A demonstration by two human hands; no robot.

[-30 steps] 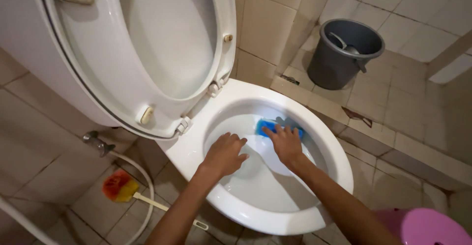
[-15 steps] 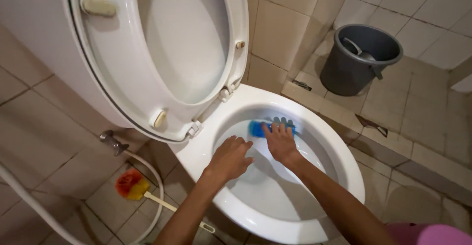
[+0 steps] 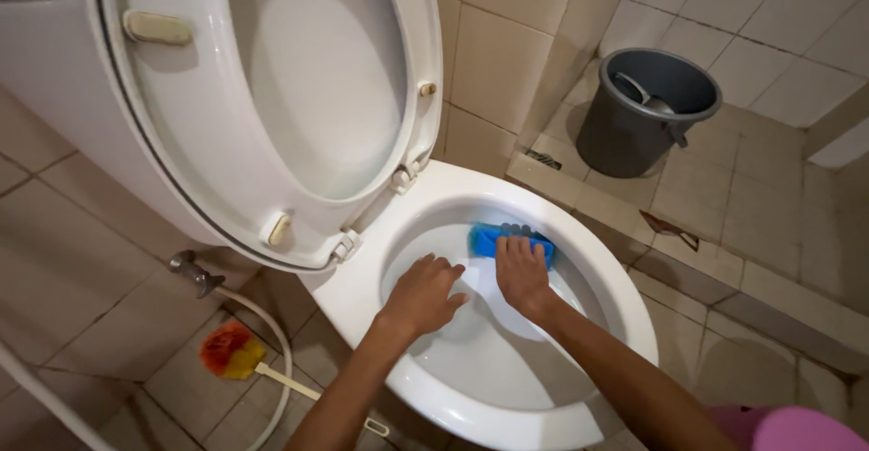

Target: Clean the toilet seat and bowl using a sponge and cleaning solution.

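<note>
A white toilet bowl (image 3: 362,297) stands below me with its seat and lid (image 3: 299,98) raised against the wall. My right hand (image 3: 520,275) reaches into the bowl and presses a blue sponge (image 3: 493,238) against the far inner wall, fingers spread over it. My left hand (image 3: 424,295) rests on the near left inner side of the bowl, fingers loosely curled, holding nothing. Part of the sponge is hidden under my right fingers.
A dark grey bucket (image 3: 638,116) with a dipper inside stands on the tiled floor at the upper right, beyond a low tiled step (image 3: 724,284). A red and yellow brush (image 3: 231,353) and a white hose (image 3: 272,347) lie on the floor at the left. A pink object (image 3: 797,428) shows at the bottom right.
The view has drifted so the bowl sits further right and lower. My right hand stays on the blue sponge at the bowl's far wall, and my left hand stays on the near inner side.
</note>
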